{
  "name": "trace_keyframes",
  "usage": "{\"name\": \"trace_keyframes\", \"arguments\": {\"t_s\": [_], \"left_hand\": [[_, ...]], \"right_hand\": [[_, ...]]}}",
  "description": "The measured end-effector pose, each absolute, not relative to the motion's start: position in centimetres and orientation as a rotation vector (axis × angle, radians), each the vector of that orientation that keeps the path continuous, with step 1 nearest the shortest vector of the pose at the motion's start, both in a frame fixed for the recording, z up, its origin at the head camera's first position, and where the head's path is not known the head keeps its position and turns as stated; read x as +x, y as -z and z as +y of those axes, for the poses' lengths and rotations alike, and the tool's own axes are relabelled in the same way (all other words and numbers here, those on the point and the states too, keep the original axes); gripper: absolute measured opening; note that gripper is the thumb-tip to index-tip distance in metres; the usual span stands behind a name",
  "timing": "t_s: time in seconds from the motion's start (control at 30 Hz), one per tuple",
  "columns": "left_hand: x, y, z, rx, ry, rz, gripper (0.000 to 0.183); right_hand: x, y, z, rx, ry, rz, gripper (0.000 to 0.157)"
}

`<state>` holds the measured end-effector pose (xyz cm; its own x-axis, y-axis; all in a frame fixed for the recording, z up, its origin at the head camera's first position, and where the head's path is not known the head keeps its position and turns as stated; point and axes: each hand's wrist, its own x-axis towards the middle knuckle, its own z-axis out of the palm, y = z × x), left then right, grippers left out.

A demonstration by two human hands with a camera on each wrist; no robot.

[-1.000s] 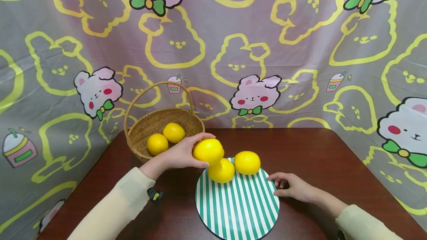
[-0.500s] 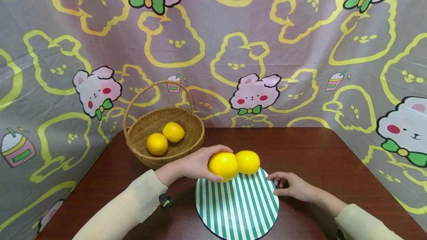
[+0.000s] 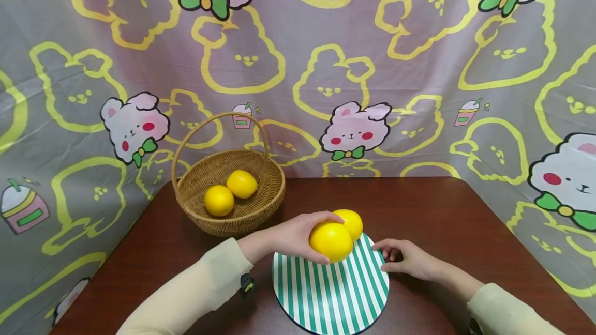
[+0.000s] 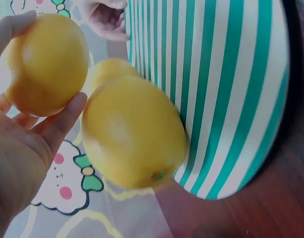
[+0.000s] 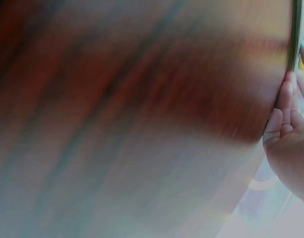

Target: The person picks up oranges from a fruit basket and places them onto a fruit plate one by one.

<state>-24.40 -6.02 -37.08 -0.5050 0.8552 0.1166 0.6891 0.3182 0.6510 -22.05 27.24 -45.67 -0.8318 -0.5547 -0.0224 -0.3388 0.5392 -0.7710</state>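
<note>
My left hand (image 3: 298, 237) grips a lemon (image 3: 331, 242) between thumb and fingers, over the back part of a round green-and-white striped plate (image 3: 326, 293). Behind it, partly covered, is another lemon (image 3: 350, 224). The left wrist view shows the held lemon (image 4: 48, 64) beside two more: a near lemon (image 4: 132, 134) with a green stem spot and a farther lemon (image 4: 110, 69) mostly behind it. In the head view one of these is hidden by the held fruit. My right hand (image 3: 407, 260) holds the plate's right rim with curled fingers and thumb.
A wicker basket (image 3: 233, 224) with a tall hoop handle stands at the back left, holding two lemons, one in front (image 3: 219, 200) and one behind (image 3: 242, 184). Everything rests on a dark reddish-brown table (image 3: 419, 200). A cartoon-printed cloth (image 3: 419, 56) hangs around its back and sides.
My left hand has carried its lemon away from the basket, rightward and slightly toward me, across the plate's back part. The right hand stays at the rim.
</note>
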Motion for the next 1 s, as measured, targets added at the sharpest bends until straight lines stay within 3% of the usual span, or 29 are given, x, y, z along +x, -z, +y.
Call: {"name": "trace_keyframes", "arguments": {"t_s": [1.0], "left_hand": [[-23.4,41.0,-0.6,1.362,-0.728,2.362,0.074]], "right_hand": [[-21.8,45.6,27.0,-0.788,1.197,2.511,0.04]]}}
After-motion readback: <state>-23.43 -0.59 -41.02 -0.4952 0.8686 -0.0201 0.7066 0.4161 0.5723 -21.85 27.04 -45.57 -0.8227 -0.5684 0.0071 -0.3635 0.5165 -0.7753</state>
